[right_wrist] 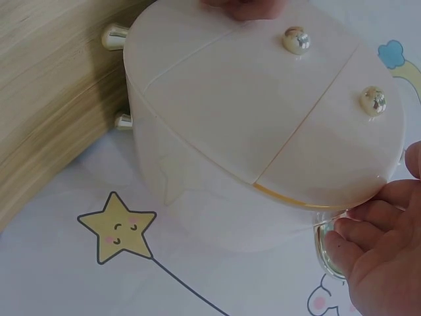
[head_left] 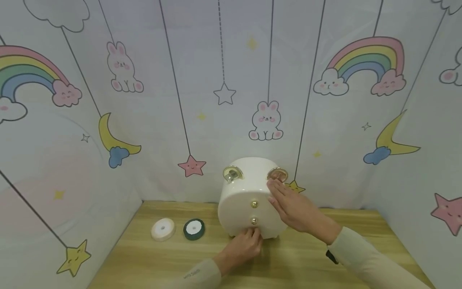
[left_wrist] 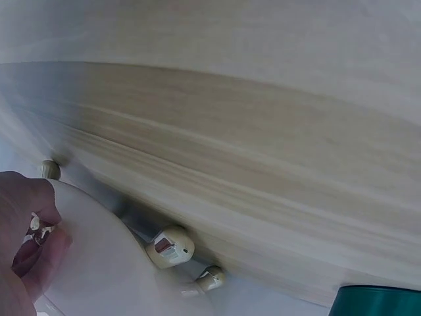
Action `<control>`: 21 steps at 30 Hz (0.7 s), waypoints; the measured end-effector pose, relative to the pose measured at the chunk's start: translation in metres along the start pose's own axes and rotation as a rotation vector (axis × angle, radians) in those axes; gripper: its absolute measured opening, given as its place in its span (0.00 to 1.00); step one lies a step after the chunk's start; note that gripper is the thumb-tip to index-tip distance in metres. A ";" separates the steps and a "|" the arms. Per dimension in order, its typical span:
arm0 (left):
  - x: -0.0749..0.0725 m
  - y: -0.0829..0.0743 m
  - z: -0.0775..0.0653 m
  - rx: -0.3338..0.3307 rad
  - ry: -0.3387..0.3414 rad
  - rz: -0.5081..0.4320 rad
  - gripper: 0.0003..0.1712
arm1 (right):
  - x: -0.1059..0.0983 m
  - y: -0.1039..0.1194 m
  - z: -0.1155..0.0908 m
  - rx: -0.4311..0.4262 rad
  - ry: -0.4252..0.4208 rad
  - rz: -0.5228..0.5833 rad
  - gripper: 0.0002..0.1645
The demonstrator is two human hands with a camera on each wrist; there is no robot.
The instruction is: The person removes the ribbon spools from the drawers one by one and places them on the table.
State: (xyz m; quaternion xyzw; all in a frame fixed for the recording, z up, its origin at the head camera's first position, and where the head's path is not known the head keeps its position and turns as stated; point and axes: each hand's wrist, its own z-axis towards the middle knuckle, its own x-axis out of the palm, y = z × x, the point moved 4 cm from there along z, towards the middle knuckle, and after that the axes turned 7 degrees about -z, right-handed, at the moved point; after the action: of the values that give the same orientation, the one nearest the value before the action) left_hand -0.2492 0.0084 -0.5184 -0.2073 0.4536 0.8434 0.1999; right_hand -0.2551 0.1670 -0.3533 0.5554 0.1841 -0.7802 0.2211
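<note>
A white rounded box point(head_left: 236, 208) with drawer seams on its front stands on the table, two gold-rimmed ears on top. Gold knobs run down its front, an upper knob point(head_left: 254, 204) and a middle knob point(head_left: 254, 220). At the bottom of the front, my left hand point(head_left: 245, 245) pinches the lowest knob point(left_wrist: 42, 232) between thumb and fingers. My right hand point(head_left: 294, 204) rests with fairly straight fingers on the upper right side, beside the right ear point(head_left: 277, 174). In the right wrist view, the fingertips point(right_wrist: 345, 240) of that hand lie by this ear.
Left of the box lie two ribbon rolls on the wooden table point(head_left: 162, 261), a cream one point(head_left: 157, 236) and a dark green one point(head_left: 194, 236). Close behind the box hangs a printed backdrop point(head_left: 223, 132) with rabbits, stars and rainbows, and it continues along both sides.
</note>
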 end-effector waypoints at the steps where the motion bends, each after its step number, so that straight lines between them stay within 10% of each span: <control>1: 0.000 0.000 0.000 0.001 -0.014 0.002 0.23 | 0.000 0.000 0.000 0.000 0.001 -0.003 0.34; 21: -0.003 -0.001 -0.003 0.031 -0.103 -0.036 0.32 | 0.001 -0.001 0.000 0.007 0.007 0.011 0.35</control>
State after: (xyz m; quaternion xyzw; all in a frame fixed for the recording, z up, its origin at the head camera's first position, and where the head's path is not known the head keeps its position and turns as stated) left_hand -0.2459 0.0062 -0.5194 -0.1685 0.4521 0.8420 0.2412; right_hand -0.2554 0.1677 -0.3542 0.5601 0.1792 -0.7775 0.2228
